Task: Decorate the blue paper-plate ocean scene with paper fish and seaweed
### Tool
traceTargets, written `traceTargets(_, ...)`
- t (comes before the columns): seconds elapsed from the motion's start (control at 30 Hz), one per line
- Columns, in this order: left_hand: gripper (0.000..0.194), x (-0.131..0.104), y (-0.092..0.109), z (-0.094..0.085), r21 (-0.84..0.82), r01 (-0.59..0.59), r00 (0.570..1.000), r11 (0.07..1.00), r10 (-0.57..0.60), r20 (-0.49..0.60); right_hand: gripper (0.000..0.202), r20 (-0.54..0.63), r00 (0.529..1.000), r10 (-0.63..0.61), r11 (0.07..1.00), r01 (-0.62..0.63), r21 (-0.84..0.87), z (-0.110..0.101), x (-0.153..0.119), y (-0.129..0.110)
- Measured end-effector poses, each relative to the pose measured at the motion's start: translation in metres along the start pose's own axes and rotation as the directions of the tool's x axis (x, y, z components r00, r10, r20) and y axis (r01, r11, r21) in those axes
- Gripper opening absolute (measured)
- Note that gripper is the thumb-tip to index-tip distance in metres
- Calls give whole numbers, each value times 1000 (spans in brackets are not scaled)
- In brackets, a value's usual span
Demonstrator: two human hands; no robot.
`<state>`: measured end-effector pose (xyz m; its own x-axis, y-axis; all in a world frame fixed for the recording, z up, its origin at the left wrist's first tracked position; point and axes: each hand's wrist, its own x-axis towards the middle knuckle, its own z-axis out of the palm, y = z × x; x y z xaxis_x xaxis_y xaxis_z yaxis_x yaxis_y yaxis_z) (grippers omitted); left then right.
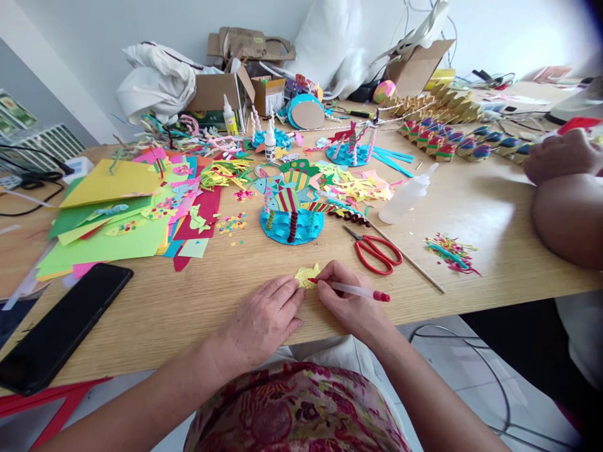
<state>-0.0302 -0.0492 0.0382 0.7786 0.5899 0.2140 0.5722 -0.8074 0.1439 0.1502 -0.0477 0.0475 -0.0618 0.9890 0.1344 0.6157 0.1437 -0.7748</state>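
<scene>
A small yellow paper fish [307, 276] with scale marks drawn on it lies near the table's front edge. My left hand [268, 314] rests flat beside it, fingertips pressing its left edge and thumb apart. Between the fingers of my right hand [346, 295] is a red pen [360, 291] with a whitish barrel, its tip touching the fish. Part of the fish is hidden under my fingers. Just behind stands a blue round base [268, 233] carrying striped paper fish [286, 199] on twisted stems. Red-handled scissors [375, 251] lie to the right of my right hand.
Coloured paper sheets [108, 232] and a black phone [66, 323] lie at left. A thin wooden stick [414, 260], a clear squeeze bottle [407, 198] and a pile of shreds [451, 252] lie at right. Another person's arm [570, 207] rests on the table's right side.
</scene>
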Motion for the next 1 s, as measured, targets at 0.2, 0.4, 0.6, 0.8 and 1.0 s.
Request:
traceTargets(0.2, 38, 0, 0, 1, 4, -1, 1000, 1000, 1, -9, 8, -44, 999, -23, 999, 22, -30, 1, -1, 1)
traceTargets(0.4, 37, 0, 0, 1, 4, -5, 1000, 1000, 5, -15, 7, 3, 1000, -20, 999, 20, -27, -2, -1, -2)
traceTargets(0.6, 37, 0, -1, 1, -9, 1, 1000, 1000, -1, -16, 8, 0, 1000, 2, 1000, -2, -6, -2, -1, -2)
traceTargets(0.8, 38, 0, 0, 1, -20, 11, 1000, 1000, -11, -9, 9, -39, 999, 11, 1000, -11, 12, -1, -1, 0)
traceTargets(1.0, 38, 1, 2, 1, -41, 45, 999, 998, -46, -18, 10, -30, 1000, 4, 1000, -4, -1, -1, -1, -2)
